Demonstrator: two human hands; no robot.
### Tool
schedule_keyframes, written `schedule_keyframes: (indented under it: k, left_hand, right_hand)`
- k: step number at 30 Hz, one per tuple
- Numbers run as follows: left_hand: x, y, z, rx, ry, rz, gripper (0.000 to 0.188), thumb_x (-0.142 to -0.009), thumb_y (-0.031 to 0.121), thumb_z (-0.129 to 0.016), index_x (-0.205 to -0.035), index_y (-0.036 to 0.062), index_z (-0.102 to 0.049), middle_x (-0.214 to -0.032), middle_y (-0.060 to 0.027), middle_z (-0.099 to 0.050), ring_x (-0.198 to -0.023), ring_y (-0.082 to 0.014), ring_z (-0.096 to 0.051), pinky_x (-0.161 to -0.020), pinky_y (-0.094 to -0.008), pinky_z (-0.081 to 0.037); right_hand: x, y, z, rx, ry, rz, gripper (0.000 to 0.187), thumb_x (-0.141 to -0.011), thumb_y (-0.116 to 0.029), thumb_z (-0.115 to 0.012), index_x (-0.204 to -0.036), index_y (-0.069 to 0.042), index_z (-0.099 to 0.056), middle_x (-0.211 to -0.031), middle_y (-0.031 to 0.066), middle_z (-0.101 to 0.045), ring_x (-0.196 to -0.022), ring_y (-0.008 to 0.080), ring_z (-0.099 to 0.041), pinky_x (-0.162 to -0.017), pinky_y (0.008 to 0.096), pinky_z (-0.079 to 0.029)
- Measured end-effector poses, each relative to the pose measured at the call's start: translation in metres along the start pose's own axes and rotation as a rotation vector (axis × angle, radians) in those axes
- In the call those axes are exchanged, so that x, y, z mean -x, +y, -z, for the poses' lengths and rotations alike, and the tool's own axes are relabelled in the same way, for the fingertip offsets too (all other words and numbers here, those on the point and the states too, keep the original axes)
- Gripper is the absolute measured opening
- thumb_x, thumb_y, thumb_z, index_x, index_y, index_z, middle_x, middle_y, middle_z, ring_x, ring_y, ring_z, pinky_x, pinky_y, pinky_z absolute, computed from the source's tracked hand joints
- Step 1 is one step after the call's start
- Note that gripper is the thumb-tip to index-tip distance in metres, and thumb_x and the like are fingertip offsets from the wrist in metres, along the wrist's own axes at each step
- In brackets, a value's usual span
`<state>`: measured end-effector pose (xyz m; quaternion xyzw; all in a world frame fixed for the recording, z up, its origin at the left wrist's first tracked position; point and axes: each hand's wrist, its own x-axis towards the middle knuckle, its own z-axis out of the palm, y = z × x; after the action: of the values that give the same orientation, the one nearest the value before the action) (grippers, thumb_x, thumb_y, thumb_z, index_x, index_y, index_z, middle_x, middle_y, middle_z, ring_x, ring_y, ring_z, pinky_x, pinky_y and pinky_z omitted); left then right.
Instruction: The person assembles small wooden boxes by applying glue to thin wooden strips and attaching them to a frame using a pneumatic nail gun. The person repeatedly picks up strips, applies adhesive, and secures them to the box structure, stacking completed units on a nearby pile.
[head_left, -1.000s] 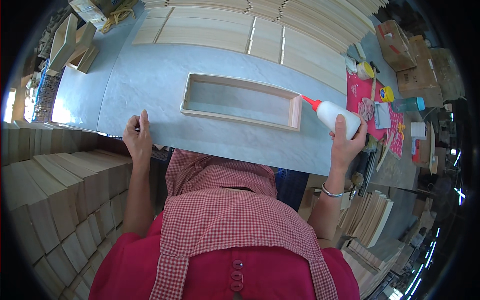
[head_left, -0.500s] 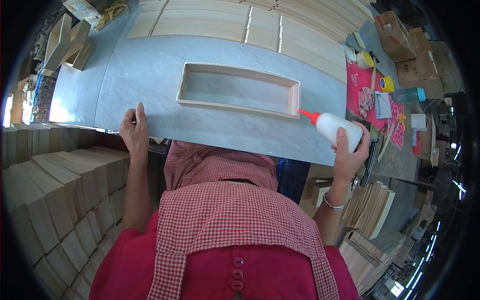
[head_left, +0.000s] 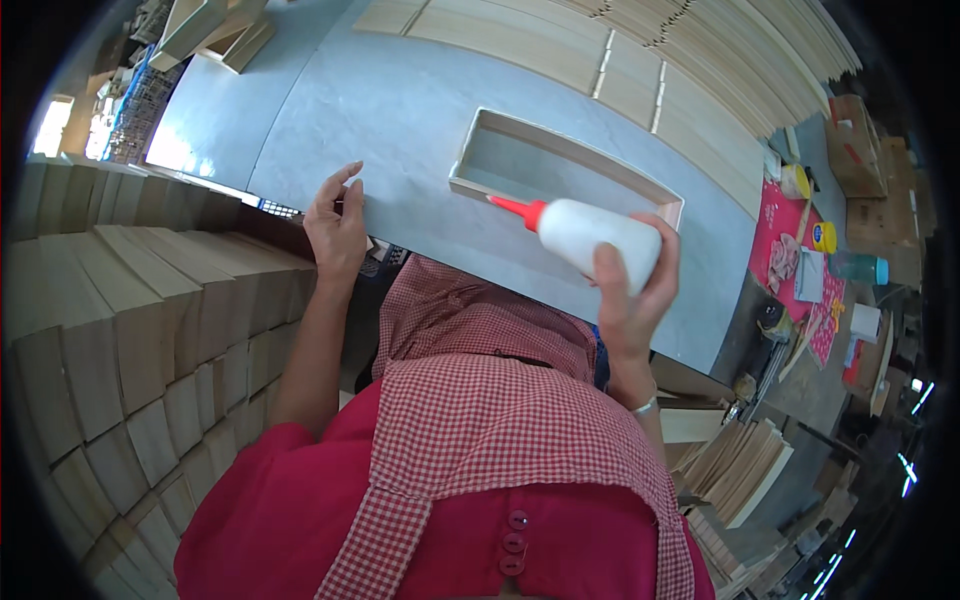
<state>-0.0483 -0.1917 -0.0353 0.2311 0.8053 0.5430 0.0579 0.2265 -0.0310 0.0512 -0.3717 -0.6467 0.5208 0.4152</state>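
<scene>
My right hand (head_left: 637,290) is wrapped around a white glue bottle (head_left: 590,238) with a red nozzle. I hold it tilted, nozzle pointing left, over the near side of a shallow rectangular wooden frame (head_left: 560,137). A pale line runs along the frame's top edge; the bottle and hand cover part of its near side. Whether the tip touches the wood I cannot tell. My left hand (head_left: 338,225) is empty at the table's near edge, left of the frame, thumb and forefinger apart.
The frame lies on a grey marbled table (head_left: 400,120). Flat wooden boards (head_left: 520,40) line its far side. Stacked wood blocks (head_left: 150,300) rise at the left. At the right are a pink cloth (head_left: 775,225), a yellow-lidded jar (head_left: 823,237) and a teal-capped bottle (head_left: 858,267).
The glue bottle has gone from the frame's right end leftward along its near side. My left hand's fingers have uncurled somewhat. The whole view has turned and shifted.
</scene>
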Motion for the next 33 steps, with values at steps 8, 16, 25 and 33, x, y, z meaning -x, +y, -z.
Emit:
schedule_keyframes:
  k: [8, 16, 25, 33]
  left_hand:
    - [-0.004, 0.005, 0.006, 0.010, -0.052, 0.073, 0.022, -0.098, 0.014, -0.068, -0.116, 0.0046, -0.074, -0.070, 0.0054, -0.051, -0.065, -0.0025, -0.044, -0.058, -0.0214, -0.037]
    - [-0.005, -0.004, -0.001, 0.016, -0.004, 0.061, 0.018, -0.095, 0.016, -0.072, -0.106, 0.0018, -0.074, -0.065, 0.0050, -0.049, -0.060, -0.0043, -0.040, -0.053, -0.0250, -0.036]
    - [-0.003, 0.004, -0.004, -0.063, 0.007, 0.042, 0.017, -0.094, 0.015, -0.073, -0.104, 0.0015, -0.074, -0.077, 0.0022, -0.055, -0.070, -0.0060, -0.046, -0.062, -0.0245, -0.041]
    - [-0.005, 0.000, -0.007, -0.092, 0.028, 0.042, 0.020, -0.094, 0.018, -0.072, -0.103, 0.0006, -0.074, -0.077, 0.0021, -0.057, -0.071, -0.0072, -0.048, -0.064, -0.0257, -0.043]
  right_hand:
    - [-0.019, 0.007, -0.039, 0.056, -0.054, 0.085, 0.057, -0.083, -0.030, -0.084, -0.121, 0.000, -0.052, -0.104, 0.0120, -0.062, -0.090, 0.0184, -0.062, -0.076, 0.0319, -0.054]
    - [-0.018, 0.001, -0.019, 0.168, -0.030, 0.139, 0.054, -0.083, -0.028, -0.083, -0.120, 0.001, -0.054, -0.102, 0.0117, -0.063, -0.089, 0.0185, -0.062, -0.076, 0.0323, -0.053]
    - [-0.005, 0.000, 0.028, 0.190, 0.082, 0.062, 0.051, -0.085, -0.027, -0.082, -0.119, 0.000, -0.055, -0.106, 0.0102, -0.061, -0.092, 0.0177, -0.061, -0.078, 0.0315, -0.052]
    - [0.008, -0.003, 0.073, 0.252, 0.189, 0.014, 0.050, -0.087, -0.025, -0.080, -0.121, 0.001, -0.054, -0.108, 0.0104, -0.059, -0.093, 0.0174, -0.060, -0.079, 0.0309, -0.052]
